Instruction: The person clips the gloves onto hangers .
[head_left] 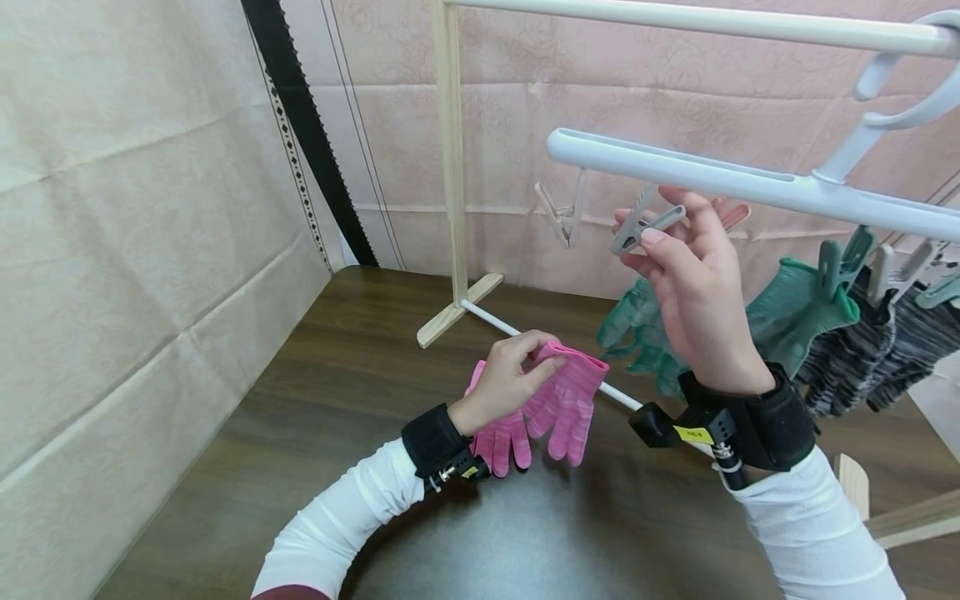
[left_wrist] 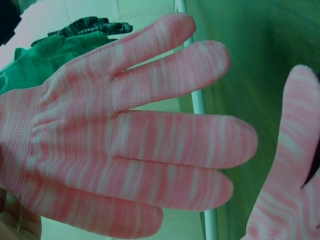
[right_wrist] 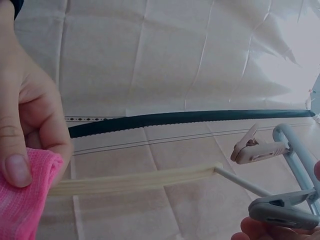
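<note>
My left hand (head_left: 510,375) pinches the cuff of a pink knit glove (head_left: 567,408), whose fingers hang down. A second pink glove (head_left: 502,442) hangs beside it, partly behind the left hand and wrist. Higher up, my right hand (head_left: 693,279) pinches a grey clothespin (right_wrist: 282,212) between thumb and fingers. This clothespin hangs from a pale blue hanger (head_left: 675,171), above the pink gloves. To its left dangles a whitish clothespin (head_left: 561,217) with nothing in it. A pinkish clothespin (head_left: 737,217) shows partly behind the right hand.
Green gloves (head_left: 798,308) and dark striped gloves (head_left: 862,354) hang clipped along the hanger's right side. The hanger hooks over a white rod (head_left: 675,21) on a wooden stand (head_left: 450,167). A low white bar (head_left: 487,318) crosses above the brown table (head_left: 300,467).
</note>
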